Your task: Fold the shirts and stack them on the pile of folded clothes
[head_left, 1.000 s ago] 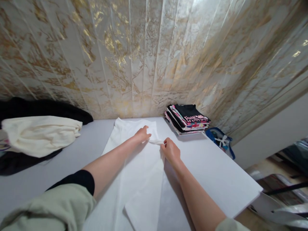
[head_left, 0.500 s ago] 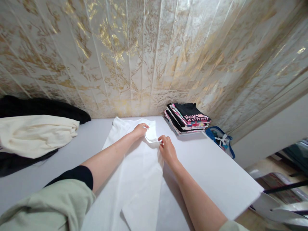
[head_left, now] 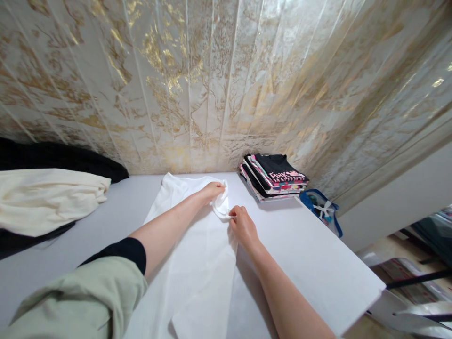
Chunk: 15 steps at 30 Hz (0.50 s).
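A white garment [head_left: 201, 249] lies lengthwise on the white table, its far end near the wall and a loose flap turned over near the bottom of the view. My left hand [head_left: 213, 190] pinches the fabric at the garment's far right corner, where the cloth is bunched and curled. Lower and to the right, my right hand [head_left: 243, 223] has thumb and fingers closed on the right edge of the same piece. Between both hands a small folded part of the cloth is lifted slightly.
A stack of folded clothes [head_left: 273, 176] with a black printed top stands at the back right, beside a blue-edged bag [head_left: 323, 209]. Cream cloth [head_left: 49, 200] and black cloth [head_left: 63, 160] lie at the left. A patterned curtain [head_left: 197, 84] hangs behind the white table [head_left: 310, 263].
My left hand has moved slightly right onto the corner, and the flat white fold there is now crumpled in its grip. My right hand has shifted slightly down and left, still gripping the edge.
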Motion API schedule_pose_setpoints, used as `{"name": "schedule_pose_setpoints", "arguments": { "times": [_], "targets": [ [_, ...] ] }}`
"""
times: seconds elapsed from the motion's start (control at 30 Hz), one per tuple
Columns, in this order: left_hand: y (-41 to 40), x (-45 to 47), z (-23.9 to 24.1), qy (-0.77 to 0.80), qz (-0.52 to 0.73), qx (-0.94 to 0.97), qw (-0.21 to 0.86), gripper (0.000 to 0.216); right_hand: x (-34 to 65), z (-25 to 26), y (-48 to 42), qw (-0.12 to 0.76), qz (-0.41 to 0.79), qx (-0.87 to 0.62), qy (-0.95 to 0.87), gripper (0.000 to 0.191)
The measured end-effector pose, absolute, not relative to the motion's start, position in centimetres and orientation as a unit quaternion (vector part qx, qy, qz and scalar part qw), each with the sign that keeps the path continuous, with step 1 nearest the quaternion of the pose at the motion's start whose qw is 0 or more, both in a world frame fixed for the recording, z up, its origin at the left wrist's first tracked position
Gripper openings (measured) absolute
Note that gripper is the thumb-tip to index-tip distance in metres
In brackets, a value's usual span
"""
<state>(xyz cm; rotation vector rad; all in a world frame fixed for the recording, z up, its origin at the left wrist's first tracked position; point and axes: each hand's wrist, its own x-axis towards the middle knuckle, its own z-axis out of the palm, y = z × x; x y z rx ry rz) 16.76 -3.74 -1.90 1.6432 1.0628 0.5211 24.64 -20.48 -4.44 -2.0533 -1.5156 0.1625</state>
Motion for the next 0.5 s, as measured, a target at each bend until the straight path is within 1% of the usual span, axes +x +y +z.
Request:
{"name": "schedule_pose_setpoints", "arguments": {
  "times": [0.13,0.27,0.37,0.5],
  "targets": [
    [-2.8,17.4,-2.1,0.47,0.211,0.683,0.518,0.021,24.2,-3.8,-20.7,0.269,0.069,-0.777,-0.565,0.018],
    [-1.9,18.7,-2.3,0.5,0.203,0.704,0.461,0.032,24.1,-3.6,-20.7,0.249,0.073,-0.782,-0.566,0.019],
    [-1.2,19.7,-2.5,0.51,0.186,0.726,0.422,0.029,24.1,-3.7,-20.6,0.239,0.08,-0.782,-0.57,0.021],
    [-0.3,20.0,-3.1,0.516,0.193,0.737,0.392,0.017,24.2,-3.9,-20.6,0.24,0.085,-0.777,-0.576,0.022]
  ]
}}
